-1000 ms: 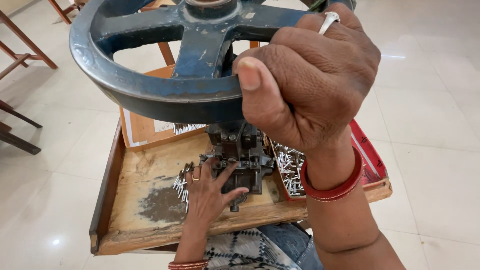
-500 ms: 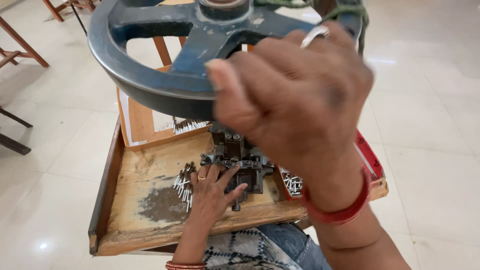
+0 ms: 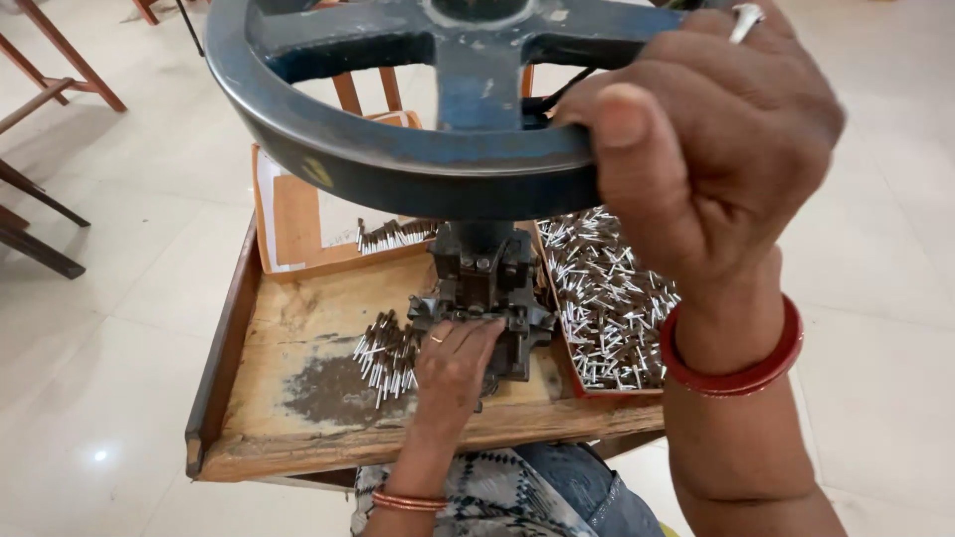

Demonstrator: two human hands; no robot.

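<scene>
I saw the right hand [image 3: 706, 149] clamped on the near rim of the blue handwheel [image 3: 398, 159]. The left hand [image 3: 453, 363] rested at the press base [image 3: 487, 288] on the wooden table [image 3: 298, 398], its grip unclear, beside small metal pins [image 3: 383, 353].

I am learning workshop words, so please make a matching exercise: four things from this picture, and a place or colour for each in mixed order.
Things:
1. handwheel
2. right hand
3. left hand
4. tray of metal pins

Descriptions:
A. at the base of the press
B. dark blue-grey
C. right of the press
D. gripping the wheel rim

Pairs: 1-B, 2-D, 3-A, 4-C
</scene>
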